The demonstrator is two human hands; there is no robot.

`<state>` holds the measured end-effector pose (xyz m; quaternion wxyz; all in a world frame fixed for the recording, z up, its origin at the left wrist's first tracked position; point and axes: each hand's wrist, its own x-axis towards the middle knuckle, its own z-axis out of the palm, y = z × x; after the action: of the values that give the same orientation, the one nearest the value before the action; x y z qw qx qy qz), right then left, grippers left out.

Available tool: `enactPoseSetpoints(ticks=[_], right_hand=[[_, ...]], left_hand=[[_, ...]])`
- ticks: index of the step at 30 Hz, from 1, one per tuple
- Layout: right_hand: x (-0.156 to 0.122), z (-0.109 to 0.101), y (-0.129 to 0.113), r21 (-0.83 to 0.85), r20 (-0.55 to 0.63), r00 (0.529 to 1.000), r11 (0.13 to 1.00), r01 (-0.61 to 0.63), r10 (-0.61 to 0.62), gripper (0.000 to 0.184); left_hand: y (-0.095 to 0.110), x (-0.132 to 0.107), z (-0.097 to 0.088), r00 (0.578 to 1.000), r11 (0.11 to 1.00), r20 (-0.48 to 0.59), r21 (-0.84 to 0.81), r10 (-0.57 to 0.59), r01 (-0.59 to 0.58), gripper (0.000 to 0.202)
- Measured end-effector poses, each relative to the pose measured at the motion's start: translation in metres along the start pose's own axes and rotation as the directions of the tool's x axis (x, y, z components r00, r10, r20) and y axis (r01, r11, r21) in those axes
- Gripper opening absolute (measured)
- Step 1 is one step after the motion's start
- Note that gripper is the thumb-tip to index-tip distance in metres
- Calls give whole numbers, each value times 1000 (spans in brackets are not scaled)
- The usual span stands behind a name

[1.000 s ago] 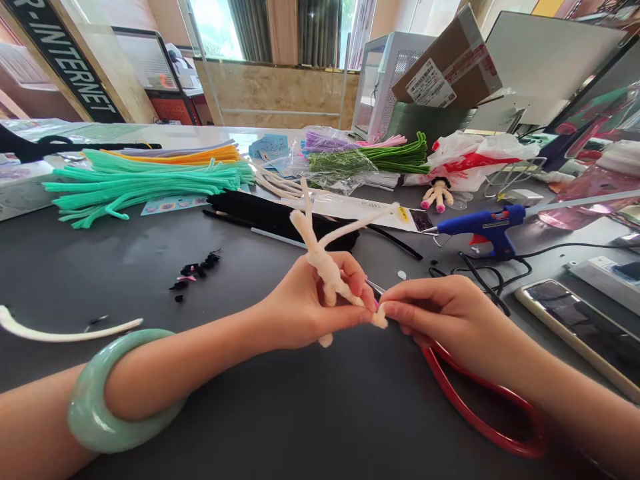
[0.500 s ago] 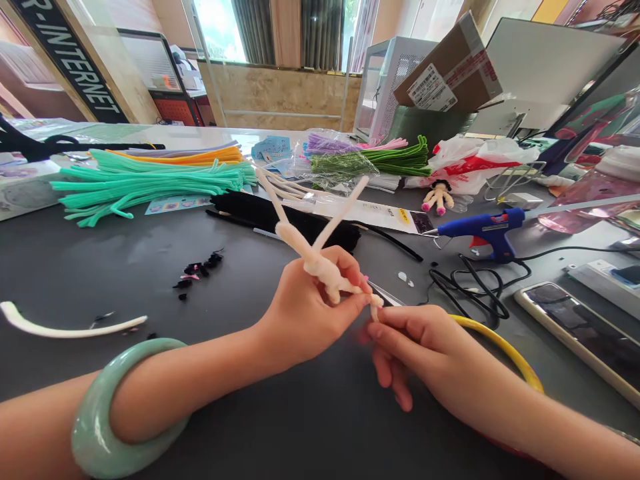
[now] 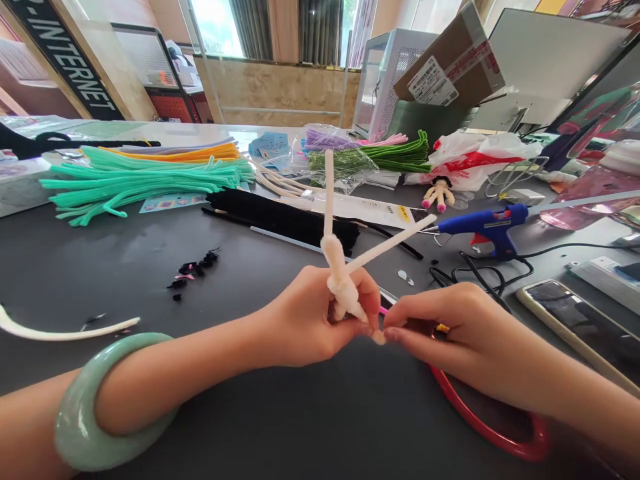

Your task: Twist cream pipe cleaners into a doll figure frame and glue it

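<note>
Between the fingers of my left hand (image 3: 315,313) is a cream pipe-cleaner figure (image 3: 344,293), its body wound thick. One bare stem stands straight up from it and another slants up to the right. My right hand (image 3: 445,333) is closed in a pinch at the figure's small curled end (image 3: 379,337), just beyond my left fingertips. Scissors with a red handle (image 3: 480,420) lie on the table under my right hand, which covers part of them. A light green bangle (image 3: 115,400) circles my left forearm.
Bundles of turquoise (image 3: 150,180), black (image 3: 280,220) and green pipe cleaners (image 3: 400,157) lie across the back. At the right are a blue glue gun (image 3: 485,227), its cable, a phone (image 3: 575,327) and a small finished doll (image 3: 439,193). Black scraps (image 3: 195,270) and a white stem (image 3: 65,331) lie left.
The figure has turned clockwise, so its stems now point up and to the right. Its curled end has dropped slightly, and my right hand has shifted a little to the right.
</note>
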<state>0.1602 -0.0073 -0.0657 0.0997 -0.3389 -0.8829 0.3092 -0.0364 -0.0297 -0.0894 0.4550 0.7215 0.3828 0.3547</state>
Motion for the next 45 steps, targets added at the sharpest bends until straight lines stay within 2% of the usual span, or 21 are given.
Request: enactPoseSetpoints(ticks=[3,7,10,13,15,17,19,22,24,26,28,29,32,35,37,38,40,42,45], right_hand=[[4,-1,6,291,43,998,955,-53,43,17],[10,6,12,662,79,995,742,-103,67,18],[11,14,10,765,54,992,634,-115,114,24],[10,23,2,797,13,984,592,-116,175,30],[9,29,-4,823,13,979,554,-127,205,31],[8,34,-8,862,39,975,486,-144,221,32],[6,37,-11,902,88,970,395,-174,226,32],[5,40,-12,941,171,958,249,-228,230,31],[4,38,-13,951,211,949,174,-254,234,29],[4,36,-13,949,239,942,147,-278,236,27],[4,33,-13,934,251,938,195,-300,240,25],[5,32,-13,918,242,939,256,-303,245,24],[5,30,-12,792,133,957,553,-258,257,22],[4,30,-10,508,-46,970,842,-184,240,21],[3,31,-7,253,-166,974,962,-107,152,22],[2,31,-5,116,-228,971,992,-53,78,23],[2,33,0,-145,-332,938,988,53,-99,25],[2,34,5,-354,-390,885,929,110,-253,27],[3,34,9,-536,-436,814,837,109,-384,25]], left_hand=[[0,3,-2,999,946,31,-322,-29,37,18],[0,3,2,996,777,-27,-627,-83,48,23],[1,3,6,985,678,-106,-735,-139,16,27],[2,3,11,966,647,-174,-763,-190,-10,30],[3,3,14,950,684,-231,-729,-210,-26,29],[4,2,16,930,767,-305,-641,-206,-41,27],[6,1,17,913,866,-371,-499,-170,-42,25],[8,-1,17,896,980,-440,-198,-61,-30,18],[9,-3,17,889,1000,-457,-11,18,-25,12],[9,-4,16,895,995,-442,97,64,-23,9],[9,-5,15,904,989,-419,148,83,-22,7],[9,-5,14,906,986,-413,165,90,-23,7],[8,-4,13,903,978,-419,208,97,-8,7],[6,-4,13,895,981,-439,195,85,3,6],[6,-4,13,891,987,-448,159,71,2,6],[6,-4,14,890,990,-452,138,59,4,7],[7,-3,15,888,996,-460,91,29,15,8],[8,-3,15,885,999,-466,42,-5,27,10],[9,-3,16,881,999,-471,-22,-32,24,12]])
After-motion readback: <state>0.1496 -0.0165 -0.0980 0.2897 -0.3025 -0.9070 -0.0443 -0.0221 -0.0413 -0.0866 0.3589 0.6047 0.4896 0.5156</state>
